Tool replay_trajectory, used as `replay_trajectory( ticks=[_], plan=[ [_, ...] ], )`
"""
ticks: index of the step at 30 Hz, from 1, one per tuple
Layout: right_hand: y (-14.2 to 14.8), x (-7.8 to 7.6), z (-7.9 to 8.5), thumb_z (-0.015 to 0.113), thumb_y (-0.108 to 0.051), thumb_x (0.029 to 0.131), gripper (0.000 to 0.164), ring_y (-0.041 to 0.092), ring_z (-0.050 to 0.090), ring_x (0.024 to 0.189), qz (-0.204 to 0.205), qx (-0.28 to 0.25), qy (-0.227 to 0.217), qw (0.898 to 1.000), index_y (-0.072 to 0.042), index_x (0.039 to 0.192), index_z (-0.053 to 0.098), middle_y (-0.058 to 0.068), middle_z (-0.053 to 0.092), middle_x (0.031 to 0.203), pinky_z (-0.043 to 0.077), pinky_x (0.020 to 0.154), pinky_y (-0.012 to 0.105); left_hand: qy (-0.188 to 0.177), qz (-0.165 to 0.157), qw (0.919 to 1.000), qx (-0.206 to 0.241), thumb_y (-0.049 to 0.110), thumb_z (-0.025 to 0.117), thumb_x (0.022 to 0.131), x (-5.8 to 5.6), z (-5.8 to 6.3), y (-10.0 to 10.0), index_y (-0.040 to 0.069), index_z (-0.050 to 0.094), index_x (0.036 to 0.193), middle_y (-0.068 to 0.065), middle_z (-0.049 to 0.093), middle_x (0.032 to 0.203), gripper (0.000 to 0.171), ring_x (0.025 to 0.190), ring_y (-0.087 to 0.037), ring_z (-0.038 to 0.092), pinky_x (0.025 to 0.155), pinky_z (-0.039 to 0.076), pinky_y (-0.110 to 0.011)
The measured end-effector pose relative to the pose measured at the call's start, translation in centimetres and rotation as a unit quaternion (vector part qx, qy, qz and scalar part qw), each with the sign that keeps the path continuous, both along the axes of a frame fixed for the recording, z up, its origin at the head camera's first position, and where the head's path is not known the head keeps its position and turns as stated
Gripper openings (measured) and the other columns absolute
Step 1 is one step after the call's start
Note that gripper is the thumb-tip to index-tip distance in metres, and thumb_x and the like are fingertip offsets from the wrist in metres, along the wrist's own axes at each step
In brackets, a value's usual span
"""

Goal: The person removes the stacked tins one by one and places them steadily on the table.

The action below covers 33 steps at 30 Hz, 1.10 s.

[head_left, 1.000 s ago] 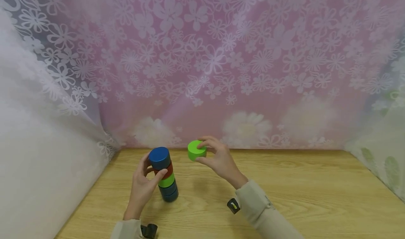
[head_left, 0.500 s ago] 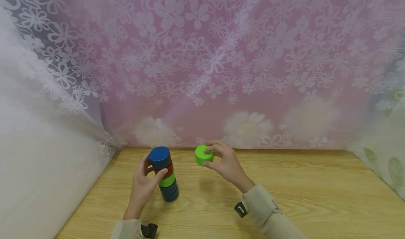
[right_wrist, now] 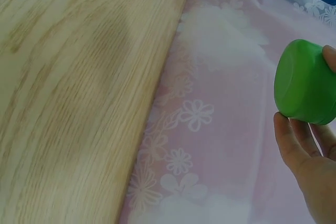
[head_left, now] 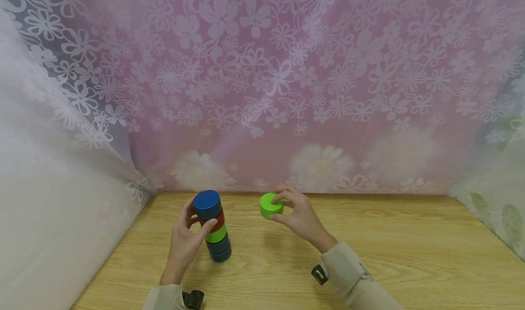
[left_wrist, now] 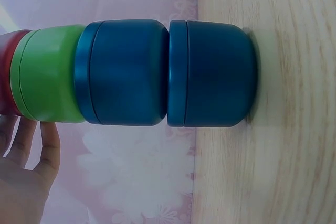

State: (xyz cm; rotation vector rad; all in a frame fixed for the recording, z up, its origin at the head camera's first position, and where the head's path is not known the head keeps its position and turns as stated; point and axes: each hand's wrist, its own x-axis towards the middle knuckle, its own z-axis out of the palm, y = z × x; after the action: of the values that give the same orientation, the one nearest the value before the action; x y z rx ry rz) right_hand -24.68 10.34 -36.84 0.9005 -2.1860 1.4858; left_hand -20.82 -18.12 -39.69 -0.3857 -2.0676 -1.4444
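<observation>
Bright green at about six o'clock in the head view, a loose canister (head_left: pixel 266 206) was held above the wooden table (head_left: pixel 389 241) by the right hand (head_left: pixel 302 219). It was pinched at its sides between thumb and fingers, the grip no wider than the canister itself, probably so that it could be kept level. At roughly nine o'clock from it, well apart, a stack of five canisters (head_left: pixel 216 234) was stood on the table: from the top, a blue canister (head_left: pixel 207 205), a red canister (head_left: pixel 219 219), a green one (left_wrist: pixel 47 74) and two dark blue ones (left_wrist: pixel 126 72). The stack was grasped high, about the red canister, by the left hand (head_left: pixel 184 244); so tall and narrow a column was presumably steadied there because its upper pieces would be toppled most easily. How firmly it was pressed could not be told.

Towards twelve o'clock, a pink floral cloth (head_left: pixel 262 95) was hung behind the table's far edge, and by it any farther reach was likely limited. White cloth (head_left: pixel 53 164) was draped at nine o'clock. Small black devices (head_left: pixel 193 299) were seen beside the pale sleeves (head_left: pixel 354 271). Part of the red canister was covered by the left thumb.
</observation>
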Motion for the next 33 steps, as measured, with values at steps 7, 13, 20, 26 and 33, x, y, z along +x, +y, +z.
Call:
replay_trajectory(
  ticks=[7,13,20,26,33],
  plan=[
    [0.7,0.0,-0.3,0.086,0.013,0.071,0.032,0.04,0.058,0.119,-0.012,0.021,-0.005,1.0,-0.001,0.095,0.07,0.02,0.061,0.126,0.056,0.092,0.04,0.011,-0.009,0.9999,0.004,-0.007,0.078,0.085,-0.1,0.1,0.1,-0.002,0.049,0.143,-0.018,0.064,0.125,0.065,0.11,0.0,0.058,0.088,0.048,-0.016],
    [1.4,0.0,-0.6,0.086,0.011,0.073,0.031,0.04,0.058,0.12,-0.014,0.035,-0.007,0.999,-0.003,0.096,0.069,0.018,0.061,0.125,0.056,0.091,0.044,0.003,0.001,1.0,-0.001,-0.007,0.079,0.084,0.0,0.0,0.1,-0.002,0.049,0.143,-0.018,0.065,0.124,0.066,0.109,0.001,0.058,0.088,0.048,-0.015],
    [2.1,0.0,-1.0,0.087,0.01,0.072,0.032,0.041,0.059,0.118,-0.03,0.052,0.002,0.998,-0.005,0.093,0.068,0.015,0.062,0.124,0.058,0.089,0.042,-0.004,-0.001,1.0,0.002,-0.007,0.08,0.084,0.0,0.0,-0.1,-0.003,0.047,0.143,-0.019,0.064,0.126,0.068,0.11,0.0,0.057,0.089,0.047,-0.014],
    [2.4,0.1,-1.3,0.086,0.011,0.072,0.032,0.042,0.059,0.116,-0.033,0.064,0.003,0.997,-0.005,0.092,0.068,0.018,0.061,0.122,0.057,0.088,0.046,-0.002,0.002,1.0,-0.003,-0.005,0.079,0.085,-0.1,0.1,-0.1,-0.002,0.047,0.143,-0.019,0.064,0.126,0.067,0.11,0.001,0.057,0.088,0.047,-0.013],
    [2.9,0.1,-2.1,0.084,0.014,0.072,0.031,0.042,0.062,0.11,-0.023,0.085,-0.025,0.996,-0.004,0.09,0.066,0.022,0.061,0.119,0.057,0.087,0.044,0.005,-0.004,1.0,0.002,-0.007,0.079,0.084,-0.1,0.0,-0.1,-0.003,0.048,0.143,-0.018,0.064,0.125,0.067,0.11,0.0,0.057,0.088,0.047,-0.015]
  ],
)
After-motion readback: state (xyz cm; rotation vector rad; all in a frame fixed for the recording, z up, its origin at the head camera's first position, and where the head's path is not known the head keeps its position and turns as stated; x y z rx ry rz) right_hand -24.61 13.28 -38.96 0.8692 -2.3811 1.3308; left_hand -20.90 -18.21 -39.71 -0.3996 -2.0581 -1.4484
